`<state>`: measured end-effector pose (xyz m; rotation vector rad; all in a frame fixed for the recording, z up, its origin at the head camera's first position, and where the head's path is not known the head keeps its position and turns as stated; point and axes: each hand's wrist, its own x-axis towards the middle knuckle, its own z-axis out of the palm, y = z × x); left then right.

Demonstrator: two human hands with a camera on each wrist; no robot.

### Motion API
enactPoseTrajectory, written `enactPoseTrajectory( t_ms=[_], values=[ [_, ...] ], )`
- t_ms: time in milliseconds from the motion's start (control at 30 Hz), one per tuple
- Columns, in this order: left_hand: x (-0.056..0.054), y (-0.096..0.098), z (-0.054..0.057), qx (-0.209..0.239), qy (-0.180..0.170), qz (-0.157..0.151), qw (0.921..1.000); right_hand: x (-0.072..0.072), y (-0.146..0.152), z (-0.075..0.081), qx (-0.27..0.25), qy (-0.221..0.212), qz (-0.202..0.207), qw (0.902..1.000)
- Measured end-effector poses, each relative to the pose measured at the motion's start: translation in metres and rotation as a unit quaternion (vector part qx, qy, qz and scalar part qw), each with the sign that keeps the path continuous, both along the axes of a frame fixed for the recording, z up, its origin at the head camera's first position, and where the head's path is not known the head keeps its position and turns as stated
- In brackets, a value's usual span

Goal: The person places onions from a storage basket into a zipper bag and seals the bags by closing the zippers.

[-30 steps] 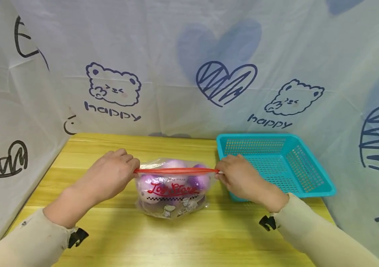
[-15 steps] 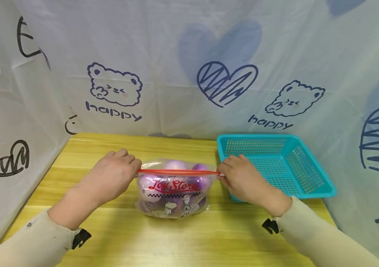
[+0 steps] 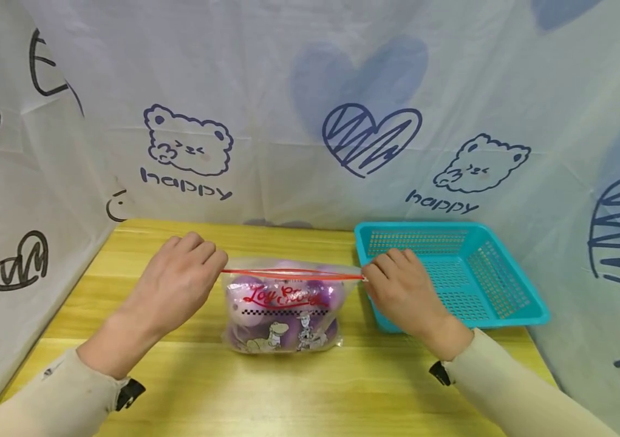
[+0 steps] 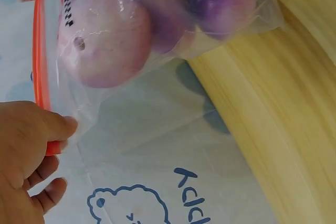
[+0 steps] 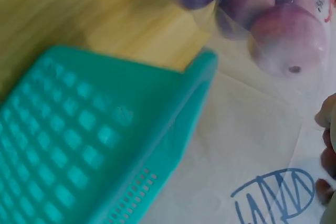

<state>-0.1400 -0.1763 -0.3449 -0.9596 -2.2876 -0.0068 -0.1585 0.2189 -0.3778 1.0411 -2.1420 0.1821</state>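
A clear zip bag point(image 3: 288, 315) with red "Toy Story" lettering stands on the table, filled with several round purple-and-pink things point(image 4: 107, 38). One of these point(image 5: 289, 40) shows a small dark hole; their kind is unclear. Along the bag's top runs a red zip strip point(image 3: 293, 273). My left hand point(image 3: 181, 282) pinches the strip's left end between thumb and forefinger, as the left wrist view confirms. At the other end my right hand point(image 3: 402, 297) grips the corner, where a small white piece shows at the fingertips. The right wrist view catches only the edge of that hand.
A turquoise perforated basket point(image 3: 498, 291) stands at the right rear, just beyond and beneath my right hand. The yellow wood-grain table point(image 3: 266, 394) ends against a pale printed cloth point(image 3: 271, 176) hanging behind and at both sides.
Both hands have risen slightly, and the right has shifted a little rightward. The zip strip sits higher, now showing two red lines, and the bag's front has become more upright.
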Motion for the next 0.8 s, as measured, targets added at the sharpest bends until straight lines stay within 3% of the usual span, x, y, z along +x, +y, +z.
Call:
enactPoseTrajectory(
  t_ms=[67,100,133,167,200,233,300,333,367,400,433,467,500,567,633,800],
  values=[
    [-0.001,0.0,-0.002,0.004,0.001,0.002,1.0,0.006,0.004,-0.001,-0.035,-0.06,-0.021,0.9974],
    [-0.001,0.0,-0.003,0.007,0.001,0.002,1.0,0.009,0.005,0.0,-0.06,-0.111,-0.039,0.9912],
    [-0.001,-0.001,-0.003,0.009,0.0,0.002,1.0,0.013,0.006,0.003,-0.092,-0.177,-0.057,0.9782],
    [-0.001,-0.001,-0.004,0.011,-0.001,0.002,0.9999,0.016,0.007,0.005,-0.132,-0.249,-0.072,0.9569],
    [-0.001,-0.002,-0.004,0.012,-0.003,0.002,0.9999,0.018,0.008,0.009,-0.177,-0.329,-0.084,0.9237],
    [-0.001,-0.002,-0.004,0.012,-0.004,0.002,0.9999,0.02,0.009,0.013,-0.23,-0.407,-0.094,0.8792],
    [-0.001,-0.003,-0.005,0.013,-0.008,0.001,0.9999,0.021,0.01,0.02,-0.329,-0.536,-0.108,0.7696],
    [0.0,-0.003,-0.005,0.012,-0.009,0.0,0.9999,0.022,0.012,0.023,-0.368,-0.585,-0.109,0.7142],
    [0.0,-0.004,-0.005,0.012,-0.01,0.0,0.9999,0.021,0.012,0.025,-0.395,-0.625,-0.103,0.6653],
    [0.001,-0.005,-0.005,0.012,-0.011,0.0,0.9999,0.021,0.012,0.027,-0.413,-0.658,-0.096,0.622],
    [0.001,-0.005,-0.005,0.013,-0.011,0.0,0.9999,0.02,0.011,0.028,-0.422,-0.684,-0.086,0.5882],
    [0.002,-0.006,-0.004,0.013,-0.012,0.0,0.9998,0.019,0.01,0.029,-0.425,-0.707,-0.076,0.5606],
    [0.002,-0.006,-0.004,0.013,-0.013,-0.001,0.9998,0.019,0.009,0.029,-0.425,-0.724,-0.066,0.5387],
    [0.002,-0.006,-0.003,0.013,-0.014,0.0,0.9998,0.017,0.007,0.028,-0.427,-0.747,-0.042,0.5076],
    [0.002,-0.006,-0.003,0.013,-0.015,0.002,0.9998,0.017,0.005,0.028,-0.433,-0.758,-0.022,0.4866],
    [0.001,-0.006,-0.002,0.021,-0.02,0.003,0.9996,0.018,0.004,0.027,-0.464,-0.763,0.031,0.4488]
  ],
)
